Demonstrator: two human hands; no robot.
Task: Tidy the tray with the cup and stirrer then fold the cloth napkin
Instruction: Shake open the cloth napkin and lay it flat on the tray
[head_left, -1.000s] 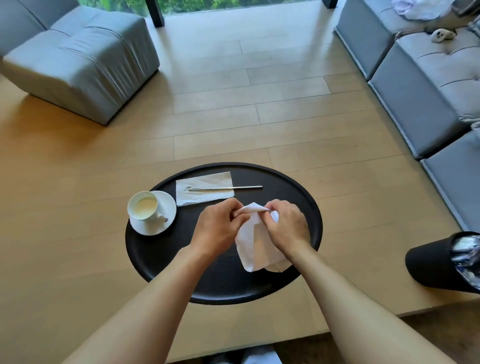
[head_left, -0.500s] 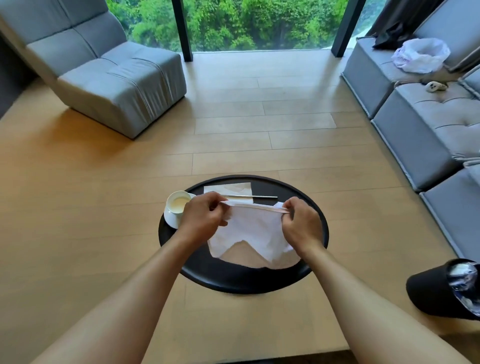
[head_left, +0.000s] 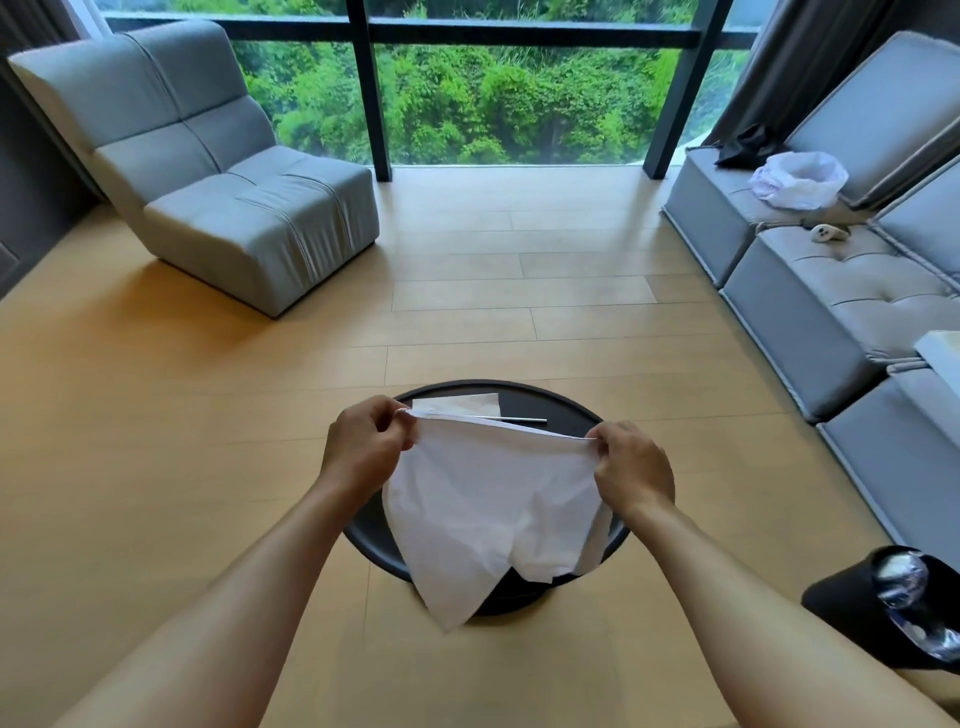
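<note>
A white cloth napkin (head_left: 488, 504) hangs spread in the air above the round black tray (head_left: 566, 402). My left hand (head_left: 363, 447) pinches its upper left corner. My right hand (head_left: 631, 467) pinches the upper right corner. The cloth's lower part droops over the tray's near edge. Behind the cloth, at the tray's far side, a thin metal stirrer (head_left: 522, 419) lies across a white paper napkin (head_left: 457, 402). The cup is hidden behind my left hand and the cloth.
The tray sits on a wooden floor. A grey armchair (head_left: 223, 202) stands at the far left, grey sofa sections (head_left: 831, 291) line the right. A black bin with plastic bottles (head_left: 904, 608) stands at the near right.
My hands have drawn further apart and lifted, opening the cloth napkin out wide. The view has tilted up, and the cup has gone out of sight.
</note>
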